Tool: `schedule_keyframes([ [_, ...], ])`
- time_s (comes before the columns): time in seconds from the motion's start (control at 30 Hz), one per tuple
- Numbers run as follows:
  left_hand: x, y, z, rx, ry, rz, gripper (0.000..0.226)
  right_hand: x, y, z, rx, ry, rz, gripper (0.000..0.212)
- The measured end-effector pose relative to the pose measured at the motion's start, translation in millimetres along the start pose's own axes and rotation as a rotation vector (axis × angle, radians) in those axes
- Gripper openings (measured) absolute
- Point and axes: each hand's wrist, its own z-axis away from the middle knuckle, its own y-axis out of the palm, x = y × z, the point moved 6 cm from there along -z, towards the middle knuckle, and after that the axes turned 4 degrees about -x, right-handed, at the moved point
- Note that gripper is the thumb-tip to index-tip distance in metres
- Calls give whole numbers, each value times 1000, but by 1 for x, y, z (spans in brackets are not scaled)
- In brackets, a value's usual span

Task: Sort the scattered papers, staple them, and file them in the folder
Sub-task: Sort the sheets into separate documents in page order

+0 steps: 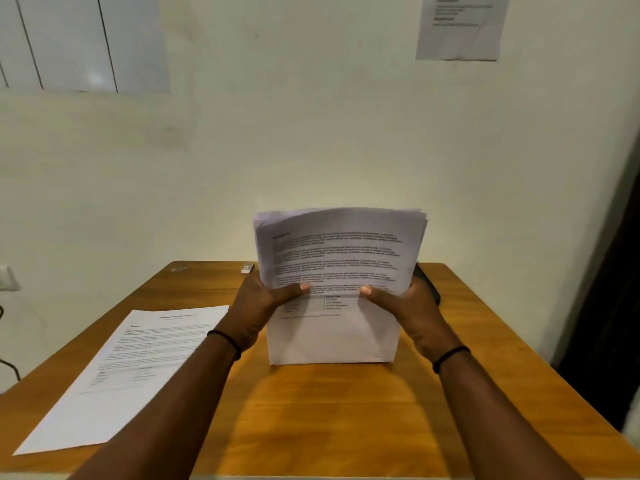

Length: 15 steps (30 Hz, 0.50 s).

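The table (346, 427) is wood with a warm orange grain and a bit of a satin sheen. The stack (337, 271) and the loose sheet (128, 372) are plain matt white printer paper, same as the notice (460, 27) on the wall (311, 133), which is matt cream paint, slightly scuffed.

A pale cream wall (329, 133) fills most of the frame. At upper left hangs a white board (79, 39) crossed by dark lines; at upper right a printed notice (460, 26) (text too blurred to read). A socket (7, 278) sits at the left edge, a dark curtain (609, 323) at the right. The wooden surface (329, 410) glows warm orange-brown at the bottom.
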Motion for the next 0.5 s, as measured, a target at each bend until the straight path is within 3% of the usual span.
schedule_keyframes([
  [0.23, 14, 11, -3, 10, -120, 104, 55, -11, 2, 4, -133, 0, -178, 39],
  [0.33, 30, 9, 5, 22, -188, 100, 62, -31, -2, 12, -171, 43, -165, 36],
  [0.5, 18, -2, -10, -57, -232, 197, 33, -16, -12, -4, 32, 97, -108, 36],
])
